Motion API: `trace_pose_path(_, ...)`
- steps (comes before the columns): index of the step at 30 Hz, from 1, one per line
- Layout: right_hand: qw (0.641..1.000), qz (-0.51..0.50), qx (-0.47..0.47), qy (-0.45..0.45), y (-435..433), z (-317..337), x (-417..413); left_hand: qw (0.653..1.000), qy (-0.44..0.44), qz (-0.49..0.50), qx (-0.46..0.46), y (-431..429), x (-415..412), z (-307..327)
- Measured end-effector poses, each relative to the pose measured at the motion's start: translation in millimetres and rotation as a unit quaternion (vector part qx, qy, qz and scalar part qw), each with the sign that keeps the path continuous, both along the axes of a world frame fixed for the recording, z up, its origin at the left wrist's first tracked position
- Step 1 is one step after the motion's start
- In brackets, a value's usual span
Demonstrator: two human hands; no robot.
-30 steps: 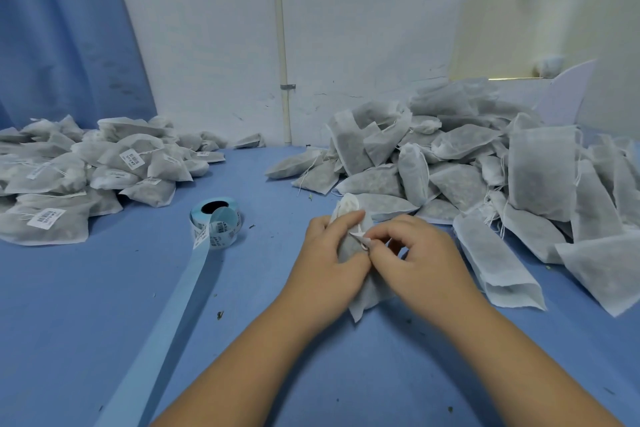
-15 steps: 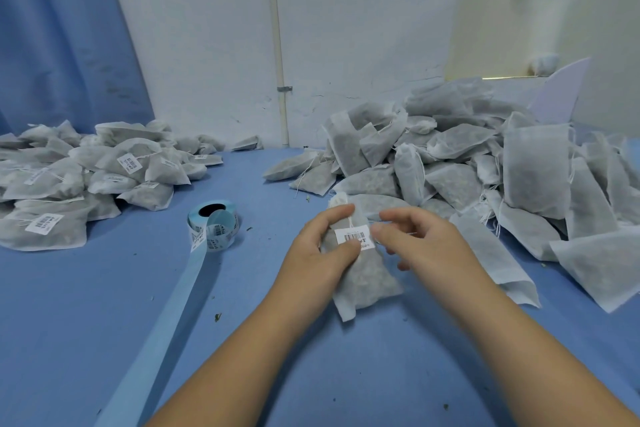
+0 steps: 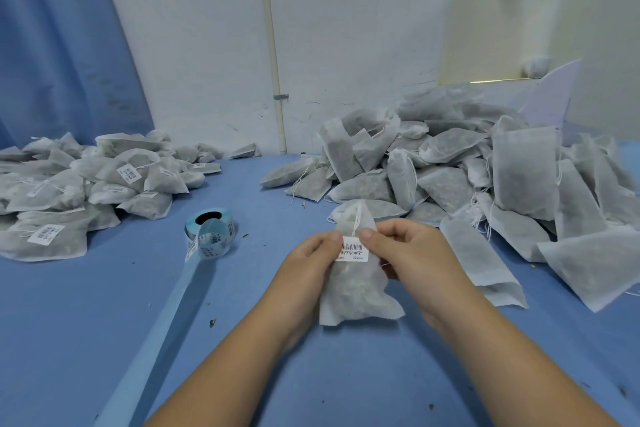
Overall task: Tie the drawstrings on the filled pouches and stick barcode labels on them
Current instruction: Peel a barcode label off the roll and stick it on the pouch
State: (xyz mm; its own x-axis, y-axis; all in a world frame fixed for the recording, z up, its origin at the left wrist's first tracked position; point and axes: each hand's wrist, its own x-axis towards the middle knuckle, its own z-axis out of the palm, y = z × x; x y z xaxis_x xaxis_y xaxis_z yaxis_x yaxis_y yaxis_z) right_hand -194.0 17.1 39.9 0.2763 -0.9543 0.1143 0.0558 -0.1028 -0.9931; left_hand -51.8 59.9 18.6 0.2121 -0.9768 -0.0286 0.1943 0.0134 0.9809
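Observation:
A filled white mesh pouch (image 3: 353, 291) stands upright on the blue table in front of me, its neck gathered with a drawstring. A white barcode label (image 3: 354, 252) sits across its upper part. My left hand (image 3: 308, 270) grips the pouch's left side, thumb on the label's left edge. My right hand (image 3: 412, 253) holds the right side, thumb pressing the label's right top corner. A roll of barcode labels (image 3: 210, 233) on blue backing lies to the left of my hands.
A heap of unlabelled filled pouches (image 3: 485, 177) covers the right of the table. A pile of labelled pouches (image 3: 86, 184) lies at the left. The spent blue backing strip (image 3: 156, 333) runs from the roll toward me. A white wall and a blue curtain stand behind.
A second ago both hands were bunched over the pouch's neck. The label then appeared on the pouch, and both thumbs now press it while the pouch stands more upright.

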Motion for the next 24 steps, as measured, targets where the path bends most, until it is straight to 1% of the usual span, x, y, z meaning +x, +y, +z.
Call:
trace_pose_path(3,1.000,-0.012,-0.013,0.017,0,0,1,1.000,-0.003,-0.024,0.019,2,0,0)
trace_pose_path(9,0.999,-0.024,-0.024,0.025,5,-2,10,0.996,-0.092,0.015,0.012,7,9,10)
trace_pose_path(15,0.994,0.092,-0.039,0.033,20,-3,19,0.988,-0.133,0.077,-0.035,24,24,27)
trace_pose_path(19,0.987,0.153,-0.031,0.023,23,8,33,0.982,-0.149,0.105,-0.045,38,46,39)
trace_pose_path(22,0.979,0.198,-0.034,0.026,25,19,56,0.976,-0.148,0.147,-0.059,44,70,47)
trace_pose_path(24,0.976,0.203,-0.058,0.049,28,25,76,0.974,-0.136,0.167,-0.065,47,87,50)
